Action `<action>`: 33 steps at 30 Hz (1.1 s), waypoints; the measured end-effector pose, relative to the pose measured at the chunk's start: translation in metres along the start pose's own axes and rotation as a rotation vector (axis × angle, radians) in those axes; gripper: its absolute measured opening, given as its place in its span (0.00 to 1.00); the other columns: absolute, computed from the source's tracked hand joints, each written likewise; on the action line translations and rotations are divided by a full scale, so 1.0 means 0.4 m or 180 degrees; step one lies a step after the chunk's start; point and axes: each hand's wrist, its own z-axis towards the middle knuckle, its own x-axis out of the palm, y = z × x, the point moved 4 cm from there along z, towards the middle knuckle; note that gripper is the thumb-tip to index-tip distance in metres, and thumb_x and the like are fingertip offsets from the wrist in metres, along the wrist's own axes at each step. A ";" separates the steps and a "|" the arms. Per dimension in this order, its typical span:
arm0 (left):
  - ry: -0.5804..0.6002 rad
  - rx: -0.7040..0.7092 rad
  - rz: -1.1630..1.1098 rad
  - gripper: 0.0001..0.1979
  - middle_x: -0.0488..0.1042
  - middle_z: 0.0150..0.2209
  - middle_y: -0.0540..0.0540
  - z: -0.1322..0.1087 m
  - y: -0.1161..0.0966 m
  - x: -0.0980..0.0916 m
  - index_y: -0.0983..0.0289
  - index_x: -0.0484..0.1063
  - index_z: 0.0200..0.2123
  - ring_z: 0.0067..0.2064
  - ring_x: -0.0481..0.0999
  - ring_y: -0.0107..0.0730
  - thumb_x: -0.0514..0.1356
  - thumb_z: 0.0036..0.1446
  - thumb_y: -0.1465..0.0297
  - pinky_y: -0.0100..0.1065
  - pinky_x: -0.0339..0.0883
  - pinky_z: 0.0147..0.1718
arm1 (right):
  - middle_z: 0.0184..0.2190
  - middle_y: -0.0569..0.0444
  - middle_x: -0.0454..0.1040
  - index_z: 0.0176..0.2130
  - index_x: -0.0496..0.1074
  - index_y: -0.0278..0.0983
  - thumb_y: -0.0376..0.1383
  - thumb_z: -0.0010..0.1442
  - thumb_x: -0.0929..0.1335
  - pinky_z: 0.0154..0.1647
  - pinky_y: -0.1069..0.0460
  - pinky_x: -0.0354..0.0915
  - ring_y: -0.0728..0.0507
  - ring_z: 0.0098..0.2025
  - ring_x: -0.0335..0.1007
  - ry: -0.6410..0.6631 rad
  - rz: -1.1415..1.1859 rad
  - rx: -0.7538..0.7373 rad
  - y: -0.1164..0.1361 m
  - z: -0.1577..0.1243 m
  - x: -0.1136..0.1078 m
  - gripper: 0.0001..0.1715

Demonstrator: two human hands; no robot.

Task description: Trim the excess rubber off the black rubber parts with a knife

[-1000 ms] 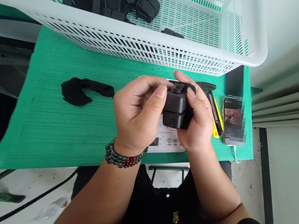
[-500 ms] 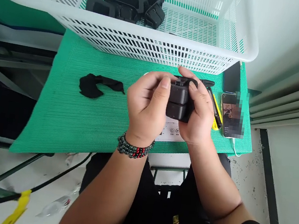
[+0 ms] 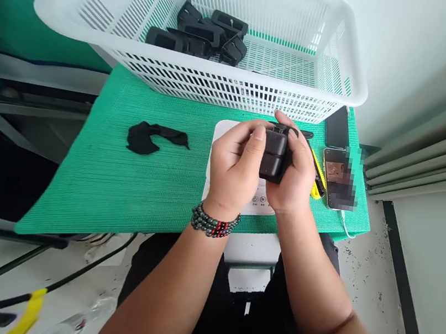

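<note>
Between my two hands is a black plastic part (image 3: 274, 155) with two rounded blocks, one above the other. My left hand (image 3: 238, 161) grips its left side, thumb along the edge and a beaded bracelet at the wrist. My right hand (image 3: 296, 169) is wrapped round the right side, thumb near the top corner; its fingers are partly hidden behind the part. Below the hands lies a white panel with touch buttons, apparently a scale (image 3: 214, 185), mostly covered by them. A crumpled black cloth (image 3: 143, 138) rests to the left on the green mat (image 3: 111, 184).
A white slotted basket (image 3: 219, 80) at the back holds several black plastic parts (image 3: 203, 35). On the right are a yellow utility knife (image 3: 318, 184), a lit phone (image 3: 332, 178) on a white cable and a dark phone (image 3: 338, 127). A curtain (image 3: 419, 146) hangs beyond.
The camera view has shifted, so the basket shows more fully and lower. Both hands keep hold of the black plastic part, and more of the white panel shows beneath them.
</note>
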 end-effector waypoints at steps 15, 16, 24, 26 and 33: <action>0.0417 -0.0172 -0.0133 0.16 0.85 0.45 0.55 -0.043 -0.035 0.002 0.56 0.81 0.42 0.47 0.85 0.41 0.60 0.70 0.53 0.40 0.83 0.47 | 0.48 0.53 0.82 0.45 0.83 0.43 0.49 0.58 0.71 0.61 0.41 0.73 0.37 0.57 0.75 -0.0187 0.0215 0.0172 0.012 -0.042 -0.022 0.19; 0.0439 -0.0182 -0.0126 0.16 0.85 0.45 0.55 -0.046 -0.036 0.001 0.57 0.81 0.43 0.48 0.85 0.42 0.60 0.70 0.53 0.39 0.83 0.47 | 0.47 0.53 0.82 0.45 0.82 0.43 0.49 0.59 0.71 0.61 0.41 0.73 0.37 0.57 0.75 -0.0181 0.0194 0.0165 0.010 -0.045 -0.024 0.19; 0.0605 -0.0146 -0.0069 0.19 0.85 0.48 0.56 -0.066 -0.044 -0.006 0.60 0.82 0.47 0.50 0.85 0.42 0.59 0.71 0.53 0.39 0.84 0.48 | 0.51 0.52 0.81 0.47 0.81 0.42 0.48 0.62 0.68 0.67 0.40 0.68 0.38 0.61 0.74 -0.0040 0.0060 0.0053 0.010 -0.061 -0.033 0.19; 0.0685 -0.0154 -0.0028 0.20 0.85 0.49 0.57 -0.072 -0.048 -0.006 0.61 0.81 0.50 0.51 0.85 0.42 0.59 0.72 0.53 0.39 0.83 0.50 | 0.51 0.53 0.82 0.46 0.82 0.41 0.46 0.62 0.68 0.69 0.40 0.68 0.39 0.61 0.73 -0.0064 0.0145 0.0029 0.017 -0.066 -0.035 0.18; 0.0915 -0.0128 -0.0054 0.20 0.84 0.53 0.56 -0.098 -0.053 -0.003 0.62 0.79 0.56 0.53 0.84 0.40 0.57 0.73 0.56 0.35 0.83 0.49 | 0.51 0.54 0.82 0.44 0.83 0.41 0.43 0.62 0.69 0.68 0.40 0.69 0.38 0.61 0.74 -0.0100 0.0190 -0.0011 0.023 -0.083 -0.049 0.16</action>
